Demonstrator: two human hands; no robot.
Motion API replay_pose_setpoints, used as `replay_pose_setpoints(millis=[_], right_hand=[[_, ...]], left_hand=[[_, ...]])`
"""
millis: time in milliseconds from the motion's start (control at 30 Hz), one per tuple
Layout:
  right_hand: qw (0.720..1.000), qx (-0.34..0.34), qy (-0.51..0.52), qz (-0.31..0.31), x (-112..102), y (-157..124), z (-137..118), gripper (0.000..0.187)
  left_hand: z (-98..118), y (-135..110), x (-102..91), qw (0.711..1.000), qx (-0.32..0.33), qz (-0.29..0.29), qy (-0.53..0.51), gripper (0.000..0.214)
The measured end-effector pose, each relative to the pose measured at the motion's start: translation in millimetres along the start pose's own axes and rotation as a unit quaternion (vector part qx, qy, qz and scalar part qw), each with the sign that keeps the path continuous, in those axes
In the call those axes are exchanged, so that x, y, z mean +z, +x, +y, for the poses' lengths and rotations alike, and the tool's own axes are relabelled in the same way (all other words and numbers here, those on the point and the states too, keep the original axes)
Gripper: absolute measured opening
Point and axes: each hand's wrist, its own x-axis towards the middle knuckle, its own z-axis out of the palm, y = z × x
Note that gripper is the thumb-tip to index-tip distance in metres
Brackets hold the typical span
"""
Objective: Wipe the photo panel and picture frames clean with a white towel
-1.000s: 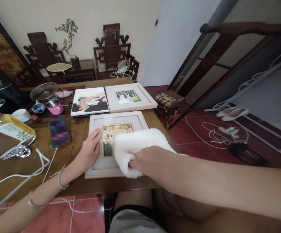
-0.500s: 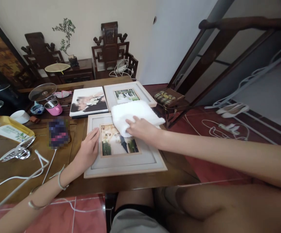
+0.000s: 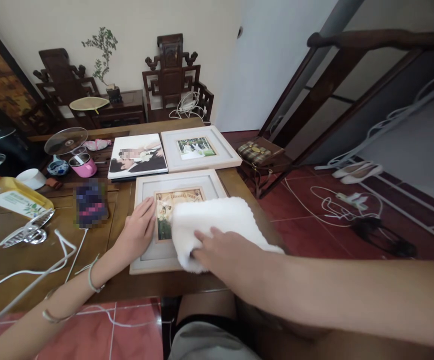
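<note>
A light wooden picture frame lies flat near the front edge of the brown table. My left hand rests flat on the frame's left border, fingers stretched out. My right hand presses a fluffy white cloth onto the lower right part of the frame, fingers curled over the cloth's near edge. The cloth hides most of the photo; only its left strip shows.
Behind lie a second framed photo and a frameless photo print. To the left are a pink cup, a yellow tray, a dark phone and white cables. Carved chairs stand at the wall; more cables lie on the red floor.
My right hand drew the cloth from the frame's far right corner back toward me, over the lower right of the glass. My left hand stayed on the left border.
</note>
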Motion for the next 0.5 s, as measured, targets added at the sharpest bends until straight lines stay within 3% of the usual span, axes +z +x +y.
replay_pose_setpoints(millis=[167, 333, 400, 500], right_hand=[[0.978, 0.124, -0.151, 0.069, 3, 36, 47, 0.051], [0.971, 0.128, -0.176, 0.100, 3, 59, 94, 0.054], [0.976, 0.116, -0.162, 0.084, 1, 56, 93, 0.054], [0.985, 0.104, -0.132, 0.029, -5, 40, 69, 0.053]], left_hand=[[-2, -2, -3.8, 1.000, -0.008, -0.013, 0.009, 0.046], [-3, 0, -4.6, 1.000, -0.015, -0.022, 0.001, 0.048], [-2, 2, -4.6, 0.999, -0.012, -0.030, 0.002, 0.049], [-1, 2, -4.6, 0.999, -0.009, -0.036, 0.009, 0.049]])
